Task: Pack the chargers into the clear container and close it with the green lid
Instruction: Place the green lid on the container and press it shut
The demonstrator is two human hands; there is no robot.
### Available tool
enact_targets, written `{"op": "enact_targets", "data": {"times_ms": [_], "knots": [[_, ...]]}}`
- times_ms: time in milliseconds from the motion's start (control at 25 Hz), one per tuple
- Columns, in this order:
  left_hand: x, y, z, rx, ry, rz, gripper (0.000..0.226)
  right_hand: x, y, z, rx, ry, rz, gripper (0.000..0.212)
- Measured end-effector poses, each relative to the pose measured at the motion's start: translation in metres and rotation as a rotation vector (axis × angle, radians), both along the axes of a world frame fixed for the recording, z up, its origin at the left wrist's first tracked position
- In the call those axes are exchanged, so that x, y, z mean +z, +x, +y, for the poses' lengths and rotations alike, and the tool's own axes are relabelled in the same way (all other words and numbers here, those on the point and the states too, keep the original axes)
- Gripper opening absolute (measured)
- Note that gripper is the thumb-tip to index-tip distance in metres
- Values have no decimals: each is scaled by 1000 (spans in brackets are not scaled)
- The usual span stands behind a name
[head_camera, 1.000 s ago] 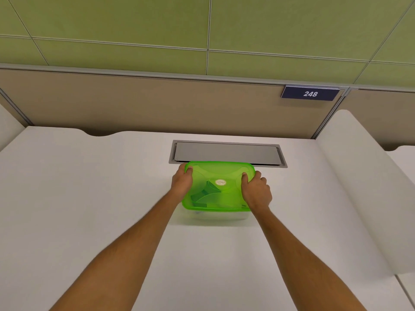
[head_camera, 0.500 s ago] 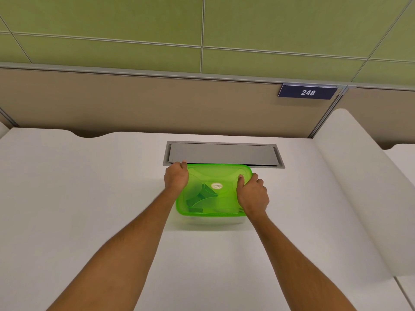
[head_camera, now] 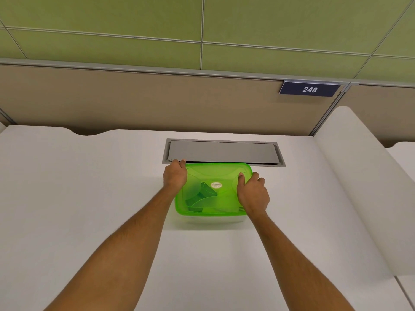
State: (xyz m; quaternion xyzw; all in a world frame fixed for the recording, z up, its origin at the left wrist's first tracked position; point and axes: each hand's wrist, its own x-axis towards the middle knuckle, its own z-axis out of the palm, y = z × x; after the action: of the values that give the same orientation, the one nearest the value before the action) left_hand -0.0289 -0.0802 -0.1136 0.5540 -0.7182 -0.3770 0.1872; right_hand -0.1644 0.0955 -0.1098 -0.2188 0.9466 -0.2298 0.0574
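The translucent green lid (head_camera: 213, 176) lies on top of the clear container (head_camera: 211, 219), whose front wall shows just below the lid's near edge. Dark shapes of the chargers (head_camera: 201, 198) show through the lid at its left half. My left hand (head_camera: 175, 176) grips the lid's far left corner with curled fingers. My right hand (head_camera: 252, 191) presses on the lid's right edge, thumb on top and fingers wrapped over the side. A small oval label (head_camera: 216, 185) sits in the lid's middle.
A grey metal cable hatch (head_camera: 222, 151) is set into the white desk (head_camera: 89, 198) just behind the container. A tan partition with a "248" plate (head_camera: 309, 89) rises at the back. A white rounded divider (head_camera: 350, 176) borders the desk on the right.
My left hand has slid from the lid's left side to its far left corner. The right hand has stayed on the right edge. The lid sits flatter on the container.
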Motion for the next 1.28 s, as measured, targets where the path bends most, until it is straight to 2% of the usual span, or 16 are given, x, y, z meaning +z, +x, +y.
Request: {"op": "enact_targets", "data": {"times_ms": [240,480,680,880,1120,1280], "knots": [[0,8,6,74,-18,72,37,-1,-4,3,-53,-17,-98,59],[-4,25,28,35,83,-197,58,-2,-3,1,-58,2,-95,61],[-3,36,57,69,117,-297,56,-3,-3,0,-73,4,-86,63],[-4,42,79,201,114,-189,55,-1,-3,2,-82,3,-96,64],[-10,43,83,281,40,-44,52,-1,-5,2,-58,16,-104,63],[-10,43,83,292,26,-14,51,-1,-6,2,-61,14,-120,63]]}}
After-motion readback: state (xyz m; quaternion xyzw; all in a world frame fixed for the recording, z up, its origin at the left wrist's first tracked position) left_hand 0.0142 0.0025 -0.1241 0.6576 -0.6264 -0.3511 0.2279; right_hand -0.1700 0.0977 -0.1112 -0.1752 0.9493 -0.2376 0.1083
